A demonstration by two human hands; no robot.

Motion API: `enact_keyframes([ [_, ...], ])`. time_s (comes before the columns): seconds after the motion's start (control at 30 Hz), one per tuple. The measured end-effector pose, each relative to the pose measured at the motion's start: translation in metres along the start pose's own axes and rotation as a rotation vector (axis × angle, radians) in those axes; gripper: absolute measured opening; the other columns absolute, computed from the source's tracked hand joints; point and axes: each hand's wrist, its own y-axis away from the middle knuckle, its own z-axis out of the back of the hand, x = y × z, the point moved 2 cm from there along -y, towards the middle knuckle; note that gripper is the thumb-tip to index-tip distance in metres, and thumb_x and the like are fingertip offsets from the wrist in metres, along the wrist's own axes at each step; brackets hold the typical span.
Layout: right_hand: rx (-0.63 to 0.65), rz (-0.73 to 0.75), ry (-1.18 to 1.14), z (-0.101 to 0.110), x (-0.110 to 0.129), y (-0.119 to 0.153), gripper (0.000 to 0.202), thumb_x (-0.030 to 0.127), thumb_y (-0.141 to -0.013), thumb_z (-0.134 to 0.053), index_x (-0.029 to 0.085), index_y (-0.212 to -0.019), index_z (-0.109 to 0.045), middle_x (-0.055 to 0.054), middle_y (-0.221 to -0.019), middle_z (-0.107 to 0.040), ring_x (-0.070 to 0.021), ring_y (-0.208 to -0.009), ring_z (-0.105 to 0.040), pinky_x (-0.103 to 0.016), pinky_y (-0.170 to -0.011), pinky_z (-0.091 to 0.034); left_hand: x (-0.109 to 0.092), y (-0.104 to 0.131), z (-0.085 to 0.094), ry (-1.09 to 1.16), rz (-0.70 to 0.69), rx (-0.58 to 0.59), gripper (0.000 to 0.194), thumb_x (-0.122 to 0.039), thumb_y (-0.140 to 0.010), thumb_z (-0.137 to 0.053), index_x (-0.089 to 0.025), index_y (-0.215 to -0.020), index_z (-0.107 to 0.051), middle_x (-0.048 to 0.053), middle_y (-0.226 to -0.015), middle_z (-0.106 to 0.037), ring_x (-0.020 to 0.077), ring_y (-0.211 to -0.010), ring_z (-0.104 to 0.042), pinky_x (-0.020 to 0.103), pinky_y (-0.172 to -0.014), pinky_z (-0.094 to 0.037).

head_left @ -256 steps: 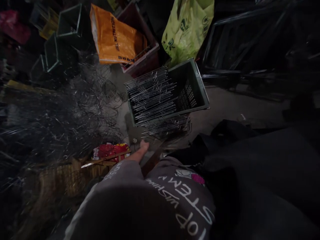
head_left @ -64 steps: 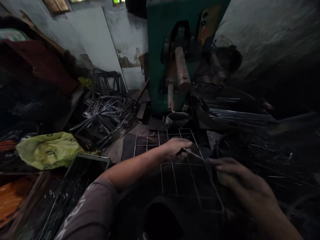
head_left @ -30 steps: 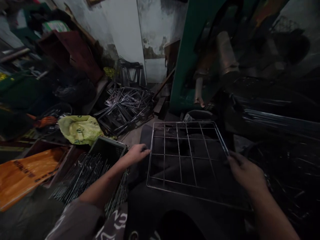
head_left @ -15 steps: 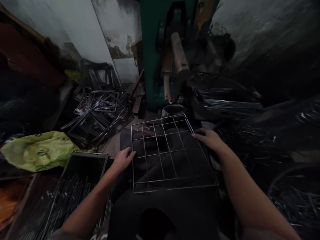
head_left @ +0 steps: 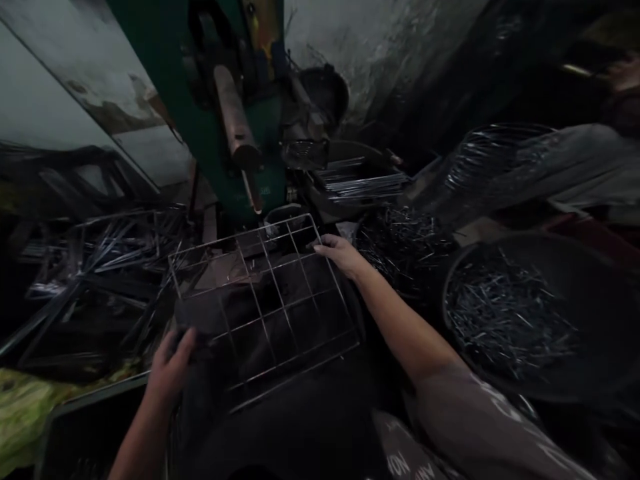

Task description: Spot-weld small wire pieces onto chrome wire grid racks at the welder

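A wire rack (head_left: 285,308) of thin metal rods, a rectangular frame with crossing bars, lies tilted over my dark-clothed lap. My right hand (head_left: 337,253) is closed on its far right edge, thumb on top. My left hand (head_left: 173,363) is slightly blurred beside the rack's left edge, with thumb and fingers apart; it appears to be off the wire. Beyond the rack stands a green machine (head_left: 165,73) with a thick copper-coloured cylinder (head_left: 235,117) and a narrower electrode-like tip (head_left: 253,193) pointing down toward the rack's far side.
At left lies a tangled pile of wire frames (head_left: 100,260), near a yellow-green sack (head_left: 25,413). On the right, a large round basin (head_left: 450,267) holds short metal pieces. Bundled rods (head_left: 363,180) rest behind. At far right another person's hand (head_left: 625,73) shows.
The view has swung to the right, bringing the basin and another person into sight. My left hand has come away from the rack's left edge; my right hand keeps its hold.
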Motion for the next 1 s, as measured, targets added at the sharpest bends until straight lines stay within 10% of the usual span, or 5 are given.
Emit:
enact_keyframes([
  [0.13,0.017,-0.013,0.356,0.055,0.003,0.001,0.036,0.045,-0.078,-0.060,0.014,-0.095,-0.068,-0.006,-0.087,-0.066,-0.0192,-0.083,-0.059,-0.031,-0.079,-0.045,-0.016,0.010,-0.026,0.239,0.146,0.258,0.060,-0.062,-0.068,-0.063,-0.019,-0.109,-0.054,0.011,-0.095,-0.069,0.0163,-0.051,-0.062,0.022,-0.037,-0.042],
  [0.3,-0.669,-0.377,1.190,0.199,0.005,-0.012,0.035,0.023,-0.088,-0.047,0.007,-0.115,-0.061,-0.021,-0.114,-0.058,-0.0279,-0.107,-0.052,-0.038,-0.089,-0.040,-0.004,0.018,-0.040,0.241,0.208,0.245,0.063,-0.064,-0.063,-0.066,-0.018,-0.102,-0.052,0.003,-0.070,-0.067,0.0147,-0.041,-0.056,0.019,-0.031,-0.034],
  [0.43,-0.671,-0.629,1.327,0.261,0.000,-0.008,0.037,0.021,-0.084,-0.052,0.005,-0.117,-0.059,-0.030,-0.118,-0.052,-0.0335,-0.114,-0.046,-0.045,-0.086,-0.037,-0.001,0.015,-0.043,0.201,0.207,0.231,0.064,-0.068,-0.063,-0.062,-0.018,-0.100,-0.053,0.001,-0.062,-0.063,0.0119,-0.035,-0.050,0.018,-0.028,-0.029],
  [0.77,-0.543,-0.594,1.560,0.266,0.010,-0.031,0.020,0.008,-0.082,-0.053,0.004,-0.062,-0.057,-0.032,-0.103,-0.057,-0.0366,-0.118,-0.040,-0.048,-0.086,-0.026,-0.009,0.015,-0.051,0.223,0.219,0.179,0.058,-0.065,-0.068,-0.060,-0.018,-0.101,-0.052,-0.001,-0.059,-0.062,0.0085,-0.032,-0.044,0.015,-0.028,-0.024],
  [1.0,-0.506,-0.615,1.640,0.261,0.052,0.009,0.017,0.006,-0.083,-0.050,-0.001,-0.085,-0.066,-0.033,-0.103,-0.058,-0.0348,-0.113,-0.048,-0.043,-0.077,-0.034,-0.004,0.008,-0.046,0.190,0.210,0.212,0.062,-0.066,-0.066,-0.060,-0.018,-0.104,-0.051,-0.001,-0.060,-0.062,0.0100,-0.032,-0.046,0.016,-0.027,-0.025],
])
